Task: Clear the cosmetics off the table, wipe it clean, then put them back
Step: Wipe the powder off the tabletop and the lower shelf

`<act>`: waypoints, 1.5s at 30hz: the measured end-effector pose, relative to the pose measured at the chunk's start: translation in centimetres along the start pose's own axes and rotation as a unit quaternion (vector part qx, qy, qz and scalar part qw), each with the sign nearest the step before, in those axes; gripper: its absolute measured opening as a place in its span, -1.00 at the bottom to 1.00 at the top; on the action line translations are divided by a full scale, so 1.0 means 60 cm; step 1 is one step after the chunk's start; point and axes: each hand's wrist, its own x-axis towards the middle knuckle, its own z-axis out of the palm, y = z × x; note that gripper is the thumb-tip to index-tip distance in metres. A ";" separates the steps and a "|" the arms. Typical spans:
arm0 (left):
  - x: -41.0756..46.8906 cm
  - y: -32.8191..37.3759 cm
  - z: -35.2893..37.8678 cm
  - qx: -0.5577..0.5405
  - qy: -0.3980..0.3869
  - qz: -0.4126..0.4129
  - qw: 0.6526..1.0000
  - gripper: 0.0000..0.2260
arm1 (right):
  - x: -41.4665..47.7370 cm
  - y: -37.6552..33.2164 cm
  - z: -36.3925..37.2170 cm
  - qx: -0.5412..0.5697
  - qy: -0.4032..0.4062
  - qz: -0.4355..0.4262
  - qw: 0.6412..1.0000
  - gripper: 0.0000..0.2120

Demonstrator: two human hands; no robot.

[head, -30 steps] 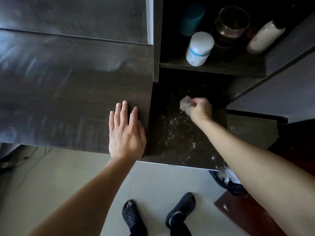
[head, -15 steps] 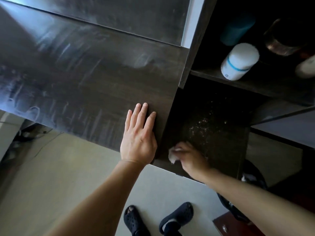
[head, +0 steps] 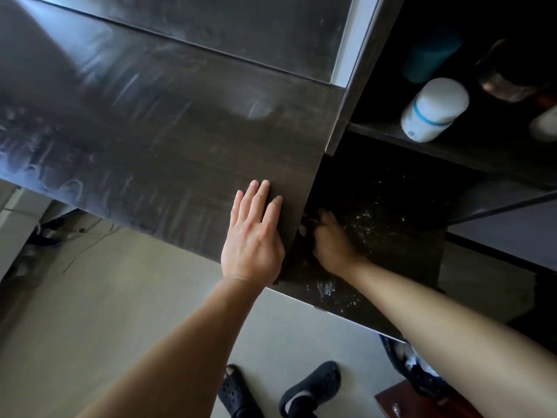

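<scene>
My left hand (head: 256, 233) lies flat, fingers together, on the dark wood table top (head: 150, 140) near its right edge. My right hand (head: 330, 236) is curled on a small white wipe (head: 302, 229), pressed on the lower dark shelf surface (head: 391, 206) right beside the table's side edge. Only a sliver of the wipe shows. White specks dot the lower surface. On the shelf above stand a white jar with a blue band (head: 434, 110), a teal container (head: 431, 55), a glass jar (head: 512, 73) and part of a white bottle (head: 545, 125).
The table top shows wet wipe streaks. Below are a pale floor (head: 120, 312), my two dark slippers (head: 310, 387), a dark bin with a bag (head: 410, 366) at the lower right, and a reddish wooden piece (head: 422, 399).
My right hand with the wipe has moved from the back of the lower surface to its front, then left against the table's side. My left hand has stayed flat.
</scene>
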 end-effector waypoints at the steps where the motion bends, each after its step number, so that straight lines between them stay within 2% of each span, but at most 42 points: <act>1: 0.000 0.001 -0.001 0.002 -0.004 0.000 1.000 -0.58 | -0.006 0.004 -0.004 0.017 0.002 -0.006 1.000 -0.49; 5: 0.000 0.002 -0.004 0.001 -0.008 0.001 1.000 -0.58 | 0.064 0.019 -0.032 0.062 0.073 0.140 0.986 -0.65; 7: 0.000 0.001 -0.003 -0.003 -0.005 0.005 1.000 -0.57 | 0.083 0.007 -0.024 0.047 0.075 0.196 0.977 -0.64; 9: -0.001 -0.003 0.000 -0.009 0.002 0.003 1.000 -0.56 | 0.056 -0.016 -0.003 0.014 0.075 0.158 0.985 -0.59; 12: -0.002 -0.007 0.002 -0.019 0.007 0.001 1.000 -0.56 | -0.048 -0.034 0.033 -0.017 0.073 -0.008 0.997 -0.59; 14: -0.002 -0.006 0.001 -0.024 0.007 0.001 1.000 -0.57 | -0.118 -0.042 0.050 0.012 0.025 -0.094 0.995 -0.64; 16: -0.001 -0.005 0.000 -0.029 0.005 0.000 1.000 -0.57 | -0.153 -0.042 0.054 0.054 -0.065 -0.095 0.992 -0.63; 17: -0.001 -0.004 0.000 -0.031 0.006 0.000 1.000 -0.58 | -0.148 -0.036 0.052 0.047 -0.065 -0.078 0.994 -0.64; 20: -0.001 -0.006 0.002 -0.032 0.004 0.001 0.999 -0.57 | -0.095 -0.020 0.039 0.045 0.028 0.078 0.996 -0.70; 21: -0.001 -0.007 0.002 -0.031 0.003 0.002 1.000 -0.57 | -0.086 -0.022 0.043 0.024 0.054 0.090 0.994 -0.66; 23: -0.001 -0.006 0.001 -0.028 -0.002 0.002 1.000 -0.56 | -0.101 -0.045 0.064 0.017 0.071 0.024 0.997 -0.69; 26: 0.001 -0.003 -0.001 -0.021 -0.006 -0.004 1.000 -0.58 | -0.202 -0.070 0.101 0.067 -0.069 -0.046 0.994 -0.76; 28: 0.000 -0.001 -0.002 -0.015 -0.007 -0.009 1.000 -0.58 | -0.256 -0.063 0.092 0.075 -0.104 -0.067 0.990 -0.81; 29: -0.001 -0.001 -0.002 -0.015 -0.007 -0.009 1.000 -0.58 | -0.259 -0.058 0.073 0.100 -0.094 -0.068 0.988 -0.83; 31: 0.000 -0.001 0.000 -0.014 -0.003 -0.010 1.000 -0.58 | -0.220 -0.041 0.015 0.175 -0.068 -0.024 0.982 -0.83; 33: 0.001 0.000 0.001 -0.013 0.000 -0.010 1.000 -0.59 | -0.139 -0.010 -0.048 0.170 0.028 -0.010 0.985 -0.81; 36: 0.000 0.001 0.000 -0.012 -0.002 -0.012 1.000 -0.59 | 0.012 0.088 -0.123 0.143 0.170 0.167 0.961 -0.81; 37: 0.000 0.000 0.001 -0.010 -0.001 -0.011 1.000 -0.59 | 0.058 0.119 -0.142 0.122 0.193 0.209 0.951 -0.79; 38: 0.000 0.000 0.001 -0.008 0.000 -0.011 1.000 -0.60 | 0.097 0.152 -0.151 0.096 0.190 0.249 0.945 -0.75; 40: 0.000 -0.001 0.002 -0.006 0.002 -0.010 1.000 -0.62 | 0.152 0.189 -0.155 0.043 0.121 0.310 0.942 -0.63; 41: 0.000 -0.002 0.003 -0.003 0.002 -0.009 1.000 -0.62 | 0.166 0.200 -0.143 0.029 0.095 0.307 0.946 -0.61; 44: 0.002 -0.002 0.003 0.000 -0.004 -0.007 1.000 -0.63 | 0.145 0.182 -0.101 0.061 0.124 0.280 0.950 -0.69; 45: 0.002 -0.003 0.003 0.001 -0.005 -0.008 1.000 -0.63 | 0.114 0.165 -0.081 0.075 0.129 0.243 0.959 -0.74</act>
